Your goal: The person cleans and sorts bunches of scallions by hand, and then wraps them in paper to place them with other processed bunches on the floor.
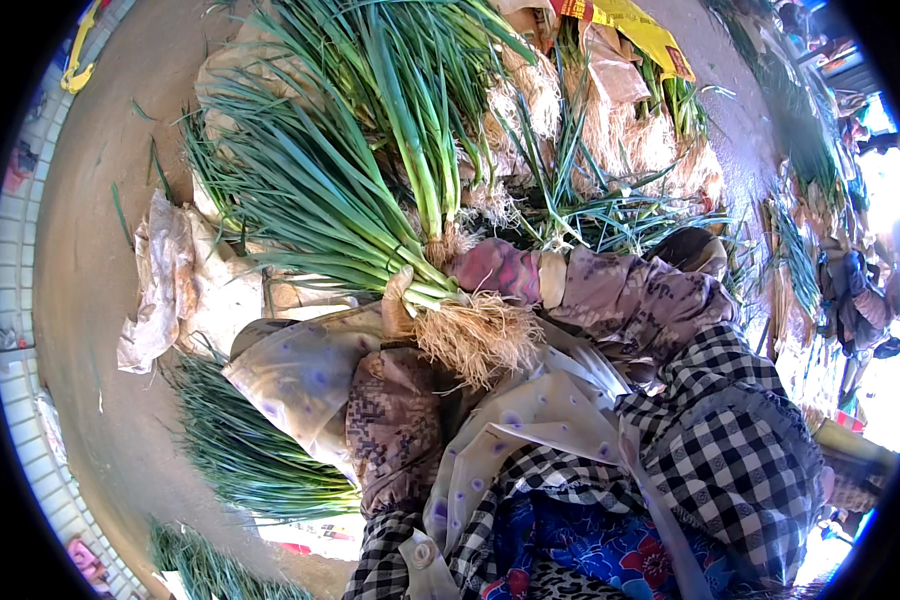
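Note:
A bunch of green onions (355,215) lies slanted before me, its long leaves fanning to the far left and its pale, tangled roots (480,335) over my lap. My left hand (398,303), in a tan glove, is closed around the white stems just above the roots. From the right, my right hand (495,270), in a pink-purple glove, is closed against the same bunch at its root end; its fingertips are hidden. Just beyond the hands, another group of green onions (425,170) lies with its roots by my right hand.
Rooty bundles (635,140) lie at the far side under a yellow printed bag (635,30). Loose onions (580,205) lie nearer. A crumpled whitish sack (185,270) is at left, with more green bunches (255,440) on the floor. A plastic apron (310,385) covers my lap.

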The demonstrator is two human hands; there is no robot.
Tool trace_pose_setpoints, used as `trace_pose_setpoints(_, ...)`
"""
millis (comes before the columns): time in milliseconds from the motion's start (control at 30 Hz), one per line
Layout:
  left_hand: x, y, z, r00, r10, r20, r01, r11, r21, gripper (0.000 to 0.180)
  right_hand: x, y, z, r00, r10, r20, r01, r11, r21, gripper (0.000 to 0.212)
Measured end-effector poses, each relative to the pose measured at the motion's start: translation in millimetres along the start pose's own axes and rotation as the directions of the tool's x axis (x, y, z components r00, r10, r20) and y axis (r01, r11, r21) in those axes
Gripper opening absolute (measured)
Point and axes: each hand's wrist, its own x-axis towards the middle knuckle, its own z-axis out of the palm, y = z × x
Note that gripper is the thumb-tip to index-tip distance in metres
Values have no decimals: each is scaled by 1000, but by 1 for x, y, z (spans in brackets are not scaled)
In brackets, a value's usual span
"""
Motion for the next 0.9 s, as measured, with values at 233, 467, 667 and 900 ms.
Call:
trace_pose_setpoints(233,36,-20,-57,992,104,-69,-110,990,-88,23,-4,17,-84,997,60,46,-64,356,932,32)
trace_pose_setpoints(467,24,-15,-39,994,60,-88,-70,991,-111,25,41,14,-64,938,226,-261,169,359,918,63)
trace_pose_setpoints(667,17,-7,-17,992,52,112,-45,997,-68,31,18,86,-92,634,476,-610,14,782,624,22)
trace_pose_setpoints(900,24,-9,-58,991,133,34,-131,990,-59,35,14,51,-122,350,331,-876,-576,814,78,60)
